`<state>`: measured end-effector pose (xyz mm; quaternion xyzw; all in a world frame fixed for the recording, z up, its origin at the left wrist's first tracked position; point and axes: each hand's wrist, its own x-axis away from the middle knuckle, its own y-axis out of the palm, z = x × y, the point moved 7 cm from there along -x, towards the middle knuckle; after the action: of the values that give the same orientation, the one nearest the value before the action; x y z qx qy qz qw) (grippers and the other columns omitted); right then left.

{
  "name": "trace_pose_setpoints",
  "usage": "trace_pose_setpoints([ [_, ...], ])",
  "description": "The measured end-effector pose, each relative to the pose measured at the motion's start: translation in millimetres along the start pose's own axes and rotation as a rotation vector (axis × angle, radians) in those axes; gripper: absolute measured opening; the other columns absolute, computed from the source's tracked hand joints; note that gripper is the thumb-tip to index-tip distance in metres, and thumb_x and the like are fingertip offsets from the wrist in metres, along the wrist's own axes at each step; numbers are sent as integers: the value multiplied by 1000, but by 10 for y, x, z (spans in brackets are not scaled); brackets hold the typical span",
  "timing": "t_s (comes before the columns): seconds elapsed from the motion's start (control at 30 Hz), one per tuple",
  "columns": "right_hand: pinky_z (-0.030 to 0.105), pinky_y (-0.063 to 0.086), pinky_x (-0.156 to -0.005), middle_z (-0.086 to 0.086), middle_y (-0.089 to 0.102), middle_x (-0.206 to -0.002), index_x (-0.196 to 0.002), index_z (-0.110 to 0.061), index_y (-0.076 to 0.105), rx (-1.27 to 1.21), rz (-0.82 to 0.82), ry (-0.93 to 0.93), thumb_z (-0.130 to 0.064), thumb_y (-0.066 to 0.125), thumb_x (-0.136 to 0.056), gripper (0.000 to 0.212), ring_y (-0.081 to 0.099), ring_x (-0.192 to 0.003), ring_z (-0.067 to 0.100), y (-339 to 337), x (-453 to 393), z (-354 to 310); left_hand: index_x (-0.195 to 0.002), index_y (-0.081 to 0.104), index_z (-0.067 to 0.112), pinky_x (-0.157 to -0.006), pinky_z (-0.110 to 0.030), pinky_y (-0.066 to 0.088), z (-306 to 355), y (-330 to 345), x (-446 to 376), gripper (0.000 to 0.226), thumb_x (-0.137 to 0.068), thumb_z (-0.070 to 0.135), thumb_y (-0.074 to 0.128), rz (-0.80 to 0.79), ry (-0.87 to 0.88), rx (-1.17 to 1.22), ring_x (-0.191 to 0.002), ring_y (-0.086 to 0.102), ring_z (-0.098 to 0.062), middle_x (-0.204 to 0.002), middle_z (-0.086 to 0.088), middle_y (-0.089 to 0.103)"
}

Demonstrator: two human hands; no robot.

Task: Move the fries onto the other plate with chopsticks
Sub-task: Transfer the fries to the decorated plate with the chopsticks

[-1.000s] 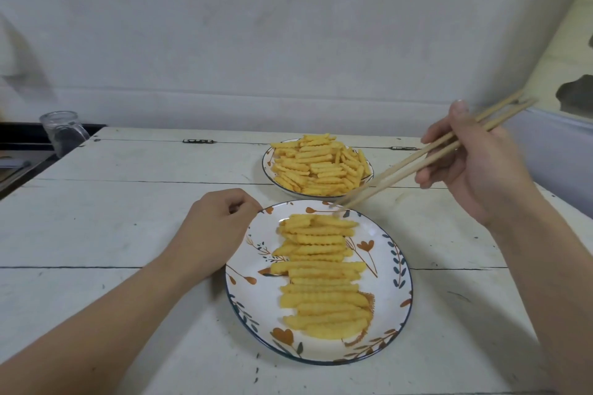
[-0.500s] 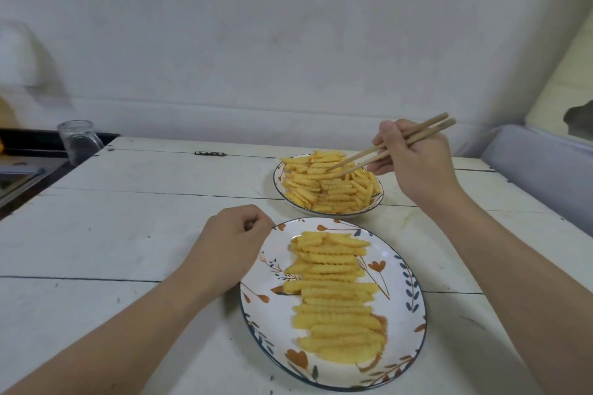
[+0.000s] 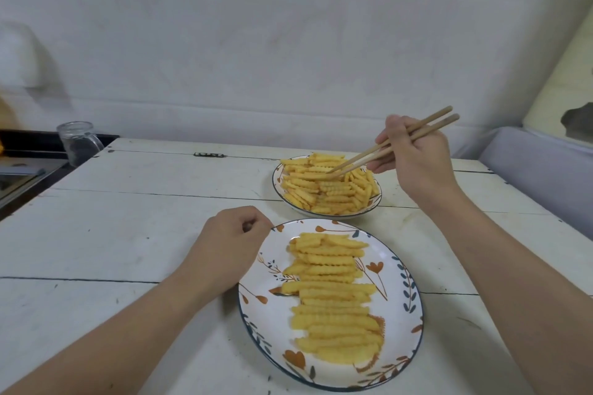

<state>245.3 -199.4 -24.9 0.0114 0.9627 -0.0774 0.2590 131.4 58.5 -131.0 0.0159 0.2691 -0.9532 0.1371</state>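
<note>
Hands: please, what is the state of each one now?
Left hand: fingers curled, holding nothing, beside the near plate.
Right hand: grips the chopsticks, tips in the far fries.

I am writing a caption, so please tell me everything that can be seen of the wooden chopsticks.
The pair of light brown wooden chopsticks is plain, slim and straight, the two sticks lying almost parallel. The right hand grips them about mid-length; their thick ends rise up and to the right past the hand. Their tips slant down to the left into the heap of yellow crinkle-cut fries on the far flower-patterned plate, and touch the fries there.
</note>
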Motion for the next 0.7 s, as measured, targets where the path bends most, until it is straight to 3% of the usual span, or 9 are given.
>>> trace_pose_setpoints([
  [0.17, 36, 60, -50, 10, 63, -54, -76, -5, 61, -129, 56, 34, -36, 47, -106, 46, 68, -48, 30, -279, 91, -222, -81, 77, 23, -60, -23, 47, 12, 1, 11, 28, -96, 22, 54, -3, -10, 1, -72, 67, -14, -81, 7, 76],
  [0.27, 35, 57, -47, 11, 62, -53, -76, -4, 59, -205, -10, 60, -38, 45, -106, 48, 67, -48, 31, -363, 263, -364, -80, 78, 21, -60, -22, 47, 38, -7, 36, 28, -97, 22, 55, -1, -13, 13, -74, 69, -12, -80, 8, 76],
  [0.33, 33, 54, -46, 12, 62, -52, -76, -4, 57, -232, -73, 78, -40, 45, -104, 48, 65, -47, 31, -378, 432, -427, -80, 78, 20, -66, -27, 47, 42, -16, 42, 28, -97, 23, 55, 11, -17, 27, -78, 69, -15, -81, 5, 76],
  [0.47, 34, 52, -43, 13, 58, -50, -68, -7, 62, -250, -113, 105, -46, 51, -91, 46, 61, -42, 33, -441, 784, -453, -79, 76, 14, -66, -31, 44, 76, -17, 70, 31, -97, 25, 54, 8, -9, 46, -72, 64, -17, -77, 2, 74],
  [0.7, 34, 50, -41, 15, 56, -47, -61, -15, 69, -156, -122, 96, -54, 59, -79, 44, 59, -40, 39, -523, 1020, -462, -81, 78, 18, -73, -32, 50, 86, -31, 83, 29, -98, 25, 56, 16, -6, 8, -84, 71, -17, -82, 7, 77],
])
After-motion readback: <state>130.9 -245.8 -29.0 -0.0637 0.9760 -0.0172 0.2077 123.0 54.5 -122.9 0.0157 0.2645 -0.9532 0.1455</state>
